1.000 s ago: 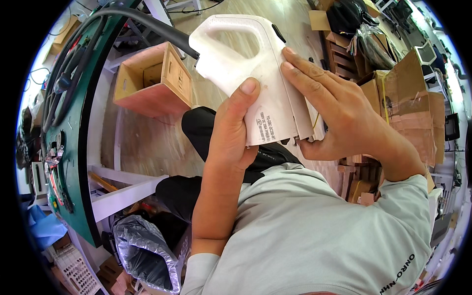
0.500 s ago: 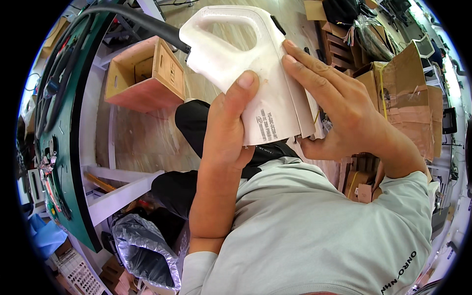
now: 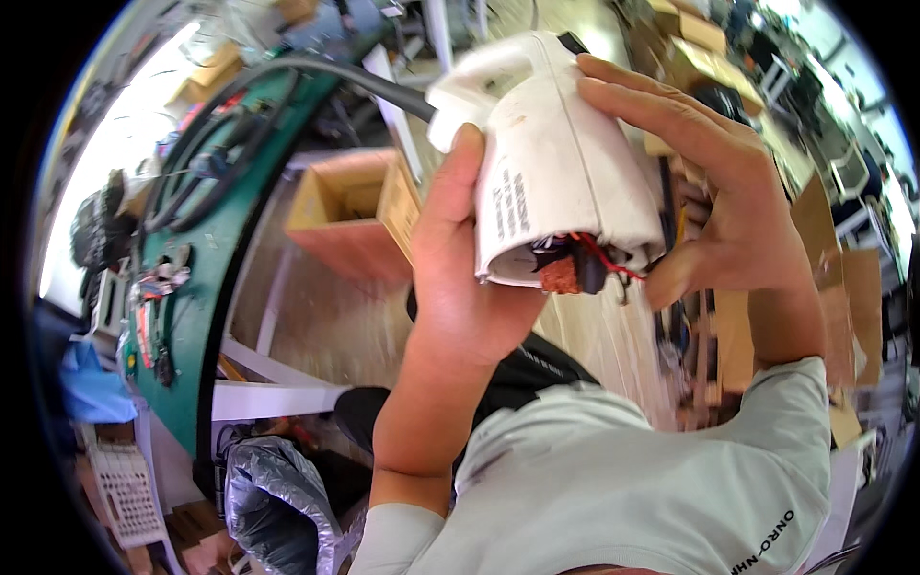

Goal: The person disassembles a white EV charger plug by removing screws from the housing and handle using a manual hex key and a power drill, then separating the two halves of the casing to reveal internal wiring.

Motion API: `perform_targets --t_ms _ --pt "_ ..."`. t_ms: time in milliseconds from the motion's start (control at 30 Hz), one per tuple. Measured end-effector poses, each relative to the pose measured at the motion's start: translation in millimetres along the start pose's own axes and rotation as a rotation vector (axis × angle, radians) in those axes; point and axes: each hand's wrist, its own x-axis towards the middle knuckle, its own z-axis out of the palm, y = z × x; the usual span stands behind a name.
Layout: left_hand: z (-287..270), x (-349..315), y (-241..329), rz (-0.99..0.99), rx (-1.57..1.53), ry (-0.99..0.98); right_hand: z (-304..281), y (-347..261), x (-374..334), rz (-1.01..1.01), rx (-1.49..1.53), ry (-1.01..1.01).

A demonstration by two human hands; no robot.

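Observation:
A white pistol-shaped charging gun (image 3: 541, 172) with a loop handle is held up in front of my chest. My left hand (image 3: 474, 278) wraps its near left side, thumb on the shell; the fingers behind are hidden. My right hand (image 3: 728, 182) clasps its right side, with fingertips on the seam near the top and the thumb by the lower rim. The broad open end faces me, and loose red and black wires (image 3: 594, 259) with a reddish-brown piece show inside. A thick black cable (image 3: 374, 84) runs from the handle end to the left.
A green-topped workbench (image 3: 196, 307) on the left carries the coiled cable and pliers-like hand tools (image 3: 163, 278). Beyond my knees stands an open wooden box (image 3: 340, 230). A silver-lined bin (image 3: 278, 489) is by the bench leg. Cardboard boxes (image 3: 853, 316) are stacked at the right.
The charging gun has tipped, so its open end with the wires now faces me. In the picture it sits further right and lower. The view has turned, shifting the bench rightward.

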Motion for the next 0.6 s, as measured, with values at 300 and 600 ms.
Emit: perform_targets --t_ms 300,600 --pt "74 -3 83 0.184 0.152 -0.222 -13 19 83 -0.162 0.516 0.368" --pt "71 -5 86 0.159 0.224 -0.185 3 10 101 -0.215 0.500 0.382"
